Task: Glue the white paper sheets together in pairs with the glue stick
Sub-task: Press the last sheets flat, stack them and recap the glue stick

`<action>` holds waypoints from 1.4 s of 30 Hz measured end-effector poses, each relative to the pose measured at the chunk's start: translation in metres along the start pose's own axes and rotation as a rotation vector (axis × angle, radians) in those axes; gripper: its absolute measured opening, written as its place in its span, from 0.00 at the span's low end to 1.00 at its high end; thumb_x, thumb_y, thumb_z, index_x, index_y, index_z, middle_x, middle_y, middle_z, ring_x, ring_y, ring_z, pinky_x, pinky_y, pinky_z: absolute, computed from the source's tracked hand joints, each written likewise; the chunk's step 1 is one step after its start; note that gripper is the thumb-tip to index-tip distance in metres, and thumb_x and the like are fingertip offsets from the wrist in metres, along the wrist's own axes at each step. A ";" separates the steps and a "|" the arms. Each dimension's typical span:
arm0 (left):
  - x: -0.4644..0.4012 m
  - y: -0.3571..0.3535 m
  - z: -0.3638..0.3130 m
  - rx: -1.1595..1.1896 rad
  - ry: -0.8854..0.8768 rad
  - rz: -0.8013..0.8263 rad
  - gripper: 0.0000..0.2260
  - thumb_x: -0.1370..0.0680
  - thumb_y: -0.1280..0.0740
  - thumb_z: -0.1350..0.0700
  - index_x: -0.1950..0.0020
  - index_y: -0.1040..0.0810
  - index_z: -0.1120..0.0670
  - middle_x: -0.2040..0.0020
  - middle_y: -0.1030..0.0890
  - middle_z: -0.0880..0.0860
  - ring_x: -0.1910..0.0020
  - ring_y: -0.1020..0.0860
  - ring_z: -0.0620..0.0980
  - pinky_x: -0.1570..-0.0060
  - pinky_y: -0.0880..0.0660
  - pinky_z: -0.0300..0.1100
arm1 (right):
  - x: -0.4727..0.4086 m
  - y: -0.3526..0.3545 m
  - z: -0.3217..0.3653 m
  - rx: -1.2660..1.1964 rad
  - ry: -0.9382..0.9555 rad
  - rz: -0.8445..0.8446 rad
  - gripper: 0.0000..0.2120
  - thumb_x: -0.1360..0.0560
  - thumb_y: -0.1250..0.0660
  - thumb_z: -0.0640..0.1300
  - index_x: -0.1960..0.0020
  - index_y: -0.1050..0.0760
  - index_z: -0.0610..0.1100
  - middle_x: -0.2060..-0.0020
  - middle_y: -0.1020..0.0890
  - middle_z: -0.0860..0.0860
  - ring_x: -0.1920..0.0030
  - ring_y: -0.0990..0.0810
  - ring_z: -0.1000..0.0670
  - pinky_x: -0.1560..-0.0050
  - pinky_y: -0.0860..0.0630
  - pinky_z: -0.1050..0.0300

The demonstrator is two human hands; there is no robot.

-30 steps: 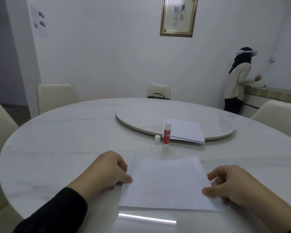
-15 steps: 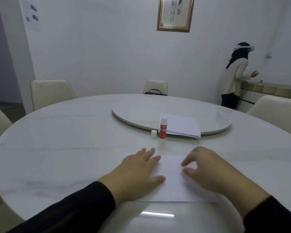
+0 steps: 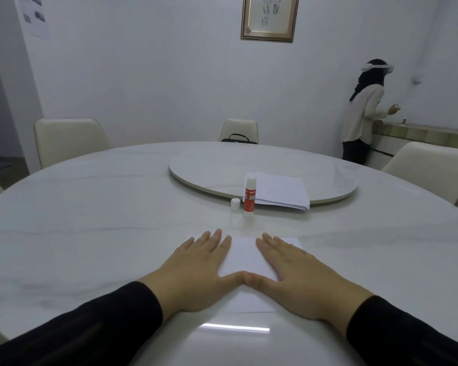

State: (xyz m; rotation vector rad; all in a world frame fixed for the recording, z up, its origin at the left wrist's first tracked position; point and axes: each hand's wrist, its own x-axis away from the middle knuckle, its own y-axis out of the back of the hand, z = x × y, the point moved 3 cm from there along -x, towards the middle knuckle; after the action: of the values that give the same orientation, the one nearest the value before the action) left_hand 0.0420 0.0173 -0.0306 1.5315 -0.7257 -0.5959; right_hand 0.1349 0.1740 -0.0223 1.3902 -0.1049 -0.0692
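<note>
A white paper sheet (image 3: 245,256) lies flat on the marble table in front of me. My left hand (image 3: 196,270) and my right hand (image 3: 299,276) press on it side by side, palms down, fingers straight, thumbs touching in the middle. Much of the sheet is hidden under them. Beyond it a red and white glue stick (image 3: 250,197) stands upright with its cap off. The small white cap (image 3: 235,204) stands just left of it. A stack of white paper sheets (image 3: 282,191) rests on the turntable behind the glue stick.
The round turntable (image 3: 209,167) sits at the middle of the round marble table (image 3: 90,207). Cream chairs (image 3: 69,140) ring the table, and one holds a black bag (image 3: 238,138). A person (image 3: 365,112) stands at a counter at the far right.
Both hands moved from the sheet's side edges onto its middle. They now lie flat with fingers straight and thumbs touching. The view has tilted slightly downward.
</note>
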 end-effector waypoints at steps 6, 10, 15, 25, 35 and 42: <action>0.003 0.000 0.016 0.016 0.080 -0.005 0.41 0.29 0.56 0.27 0.23 0.60 0.48 0.22 0.60 0.46 0.25 0.60 0.42 0.26 0.60 0.47 | 0.002 0.000 -0.003 -0.011 -0.088 -0.016 0.49 0.36 0.57 0.79 0.23 0.59 0.54 0.23 0.58 0.59 0.24 0.58 0.57 0.27 0.58 0.57; 0.005 0.001 0.027 0.024 0.088 -0.016 0.40 0.28 0.56 0.27 0.23 0.61 0.47 0.22 0.60 0.44 0.25 0.59 0.42 0.27 0.60 0.44 | 0.004 -0.001 -0.007 -0.010 -0.128 -0.010 0.49 0.36 0.57 0.79 0.23 0.60 0.54 0.23 0.58 0.59 0.24 0.58 0.57 0.27 0.57 0.56; 0.005 0.001 0.030 0.041 0.085 -0.022 0.40 0.29 0.56 0.27 0.23 0.60 0.47 0.23 0.60 0.45 0.25 0.59 0.41 0.27 0.60 0.43 | 0.012 0.002 -0.017 0.011 -0.163 -0.009 0.52 0.38 0.60 0.80 0.23 0.61 0.52 0.23 0.59 0.57 0.24 0.59 0.57 0.26 0.61 0.55; -0.009 0.006 -0.003 0.085 -0.068 -0.042 0.28 0.21 0.54 0.40 0.23 0.57 0.47 0.22 0.57 0.45 0.25 0.58 0.42 0.29 0.62 0.44 | 0.000 0.001 -0.004 -0.036 -0.025 -0.006 0.43 0.29 0.54 0.73 0.23 0.58 0.51 0.23 0.57 0.57 0.25 0.59 0.58 0.29 0.61 0.61; -0.007 0.000 0.009 0.041 -0.027 -0.029 0.35 0.25 0.55 0.31 0.23 0.58 0.45 0.23 0.59 0.44 0.25 0.58 0.41 0.28 0.60 0.41 | 0.002 0.001 -0.008 -0.003 -0.061 -0.017 0.43 0.30 0.55 0.74 0.23 0.58 0.53 0.23 0.57 0.57 0.24 0.58 0.57 0.29 0.59 0.60; 0.003 0.003 0.025 0.008 0.070 0.015 0.37 0.27 0.56 0.28 0.23 0.60 0.45 0.23 0.60 0.43 0.25 0.58 0.41 0.27 0.59 0.47 | 0.008 0.003 -0.009 -0.003 -0.099 0.005 0.43 0.30 0.55 0.75 0.23 0.59 0.53 0.23 0.57 0.57 0.24 0.58 0.56 0.28 0.57 0.58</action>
State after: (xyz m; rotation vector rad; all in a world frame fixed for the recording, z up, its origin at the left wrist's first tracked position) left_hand 0.0253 -0.0015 -0.0297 1.5458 -0.6866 -0.5265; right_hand 0.1439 0.1828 -0.0207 1.3839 -0.1907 -0.1344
